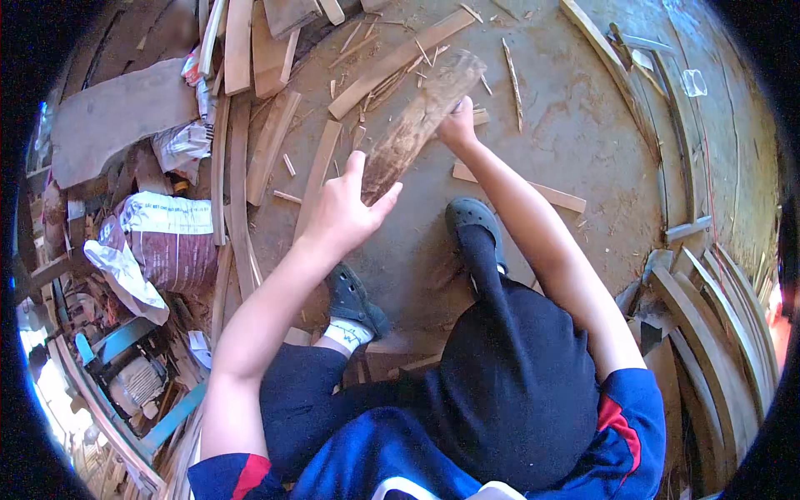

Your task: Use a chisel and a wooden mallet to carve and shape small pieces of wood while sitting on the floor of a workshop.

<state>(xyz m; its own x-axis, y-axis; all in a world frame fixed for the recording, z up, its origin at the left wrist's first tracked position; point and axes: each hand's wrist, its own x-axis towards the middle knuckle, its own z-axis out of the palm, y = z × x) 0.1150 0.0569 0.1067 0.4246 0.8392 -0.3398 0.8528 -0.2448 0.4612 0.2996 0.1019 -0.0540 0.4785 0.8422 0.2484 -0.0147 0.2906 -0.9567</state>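
A rough, brown-stained wooden board (417,125) is held up in front of me, slanting from lower left to upper right. My left hand (343,202) grips its nearer end, thumb and forefinger spread along the two sides; the other fingers are partly hidden. Along the far right edge my right hand (457,123) is closed on the board, most of its fingers out of sight beneath. Under the board, thin wood strips and a longer plank (400,62) lie on the floor. Another short strip (525,187) rests below my right forearm.
Several planks (271,146) lie at the left beside a maroon and white sack (171,242). A motor (140,385) sits in a blue frame at lower left. Curved boards (708,325) are stacked at the right. My feet in dark clogs (354,300) stand on the floor.
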